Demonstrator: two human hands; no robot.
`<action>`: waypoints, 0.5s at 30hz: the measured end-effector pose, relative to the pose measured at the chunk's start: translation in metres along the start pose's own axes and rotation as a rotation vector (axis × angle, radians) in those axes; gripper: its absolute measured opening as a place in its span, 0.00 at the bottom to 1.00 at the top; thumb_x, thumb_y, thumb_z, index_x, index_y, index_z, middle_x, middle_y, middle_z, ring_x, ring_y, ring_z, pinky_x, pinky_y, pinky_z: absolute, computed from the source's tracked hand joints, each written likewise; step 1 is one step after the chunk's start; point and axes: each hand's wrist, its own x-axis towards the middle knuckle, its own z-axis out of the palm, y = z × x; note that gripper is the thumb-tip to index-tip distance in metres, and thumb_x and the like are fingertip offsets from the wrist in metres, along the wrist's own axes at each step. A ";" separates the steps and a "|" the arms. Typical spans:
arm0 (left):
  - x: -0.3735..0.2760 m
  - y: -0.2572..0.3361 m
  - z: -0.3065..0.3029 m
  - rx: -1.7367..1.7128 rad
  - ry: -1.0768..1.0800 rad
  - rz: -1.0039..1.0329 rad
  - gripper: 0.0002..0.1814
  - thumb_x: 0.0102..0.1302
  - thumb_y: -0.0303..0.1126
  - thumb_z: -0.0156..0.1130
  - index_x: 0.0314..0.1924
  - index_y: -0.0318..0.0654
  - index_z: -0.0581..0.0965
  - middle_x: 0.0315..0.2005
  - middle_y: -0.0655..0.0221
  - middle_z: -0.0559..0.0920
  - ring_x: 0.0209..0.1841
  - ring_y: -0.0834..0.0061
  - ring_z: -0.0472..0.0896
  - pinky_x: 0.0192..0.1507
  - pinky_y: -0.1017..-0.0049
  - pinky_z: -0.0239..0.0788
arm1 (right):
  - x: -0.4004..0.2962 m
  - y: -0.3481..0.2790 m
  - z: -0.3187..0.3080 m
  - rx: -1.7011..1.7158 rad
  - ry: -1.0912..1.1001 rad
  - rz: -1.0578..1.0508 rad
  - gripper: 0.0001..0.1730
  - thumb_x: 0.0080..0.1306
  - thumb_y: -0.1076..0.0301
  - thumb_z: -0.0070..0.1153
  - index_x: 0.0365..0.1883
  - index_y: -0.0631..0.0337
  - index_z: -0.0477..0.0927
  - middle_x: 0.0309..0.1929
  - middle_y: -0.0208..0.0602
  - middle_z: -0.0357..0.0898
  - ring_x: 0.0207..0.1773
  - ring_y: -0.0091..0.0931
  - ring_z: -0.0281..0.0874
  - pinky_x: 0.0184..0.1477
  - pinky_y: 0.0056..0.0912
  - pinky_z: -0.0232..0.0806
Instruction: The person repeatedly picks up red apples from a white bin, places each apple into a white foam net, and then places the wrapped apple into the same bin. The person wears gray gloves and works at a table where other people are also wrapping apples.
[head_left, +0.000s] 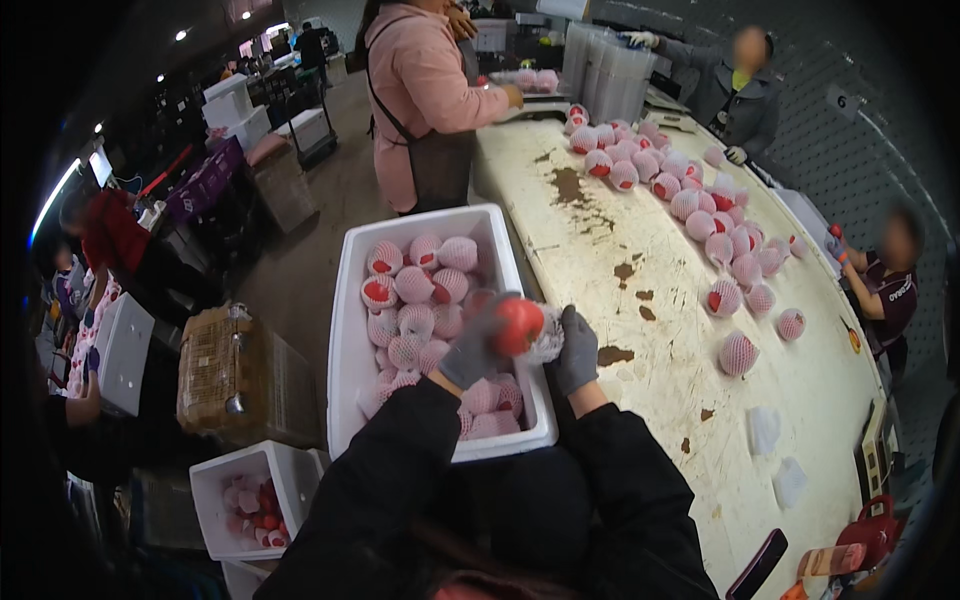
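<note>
My left hand (472, 341), in a grey glove, holds a round red fruit (517, 326) over the right side of a white foam box (341, 330). My right hand (576, 349), gloved alike, grips a whitish foam net sleeve (547, 337) that touches the fruit's right side; the area is slightly blurred. Inside the box lie many fruits in pink foam nets (414, 285), red skin showing through some. Right of the box, more netted fruits (701, 225) are spread along a worn, cream-coloured table (660, 397).
A co-worker in pink (427, 97) stands beyond the box; others stand across the table and at far left. Clear plastic containers (607, 75) are stacked at the table's far end. A taped carton (240, 367) and a smaller foam box (202, 502) are at left. A phone (757, 562) lies near right.
</note>
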 end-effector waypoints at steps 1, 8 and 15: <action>-0.007 -0.001 0.005 -0.014 -0.079 0.121 0.34 0.50 0.41 0.66 0.57 0.39 0.68 0.52 0.59 0.72 0.55 0.64 0.70 0.57 0.63 0.65 | -0.003 -0.001 -0.003 0.064 0.008 0.069 0.16 0.70 0.55 0.47 0.32 0.60 0.74 0.28 0.25 0.72 0.28 0.19 0.68 0.31 0.23 0.65; -0.006 0.010 0.006 -0.547 -0.039 0.084 0.30 0.65 0.61 0.43 0.53 0.45 0.71 0.51 0.64 0.74 0.56 0.61 0.69 0.62 0.56 0.57 | -0.010 -0.011 -0.005 -0.127 -0.236 0.272 0.20 0.64 0.60 0.55 0.48 0.65 0.72 0.38 0.34 0.77 0.36 0.22 0.77 0.33 0.25 0.72; -0.007 0.010 0.005 -0.616 -0.106 -0.065 0.34 0.62 0.67 0.41 0.54 0.47 0.69 0.52 0.64 0.72 0.56 0.61 0.69 0.62 0.52 0.57 | 0.003 -0.004 -0.013 0.418 -0.260 0.399 0.21 0.70 0.58 0.43 0.50 0.67 0.71 0.48 0.41 0.76 0.50 0.32 0.74 0.55 0.38 0.67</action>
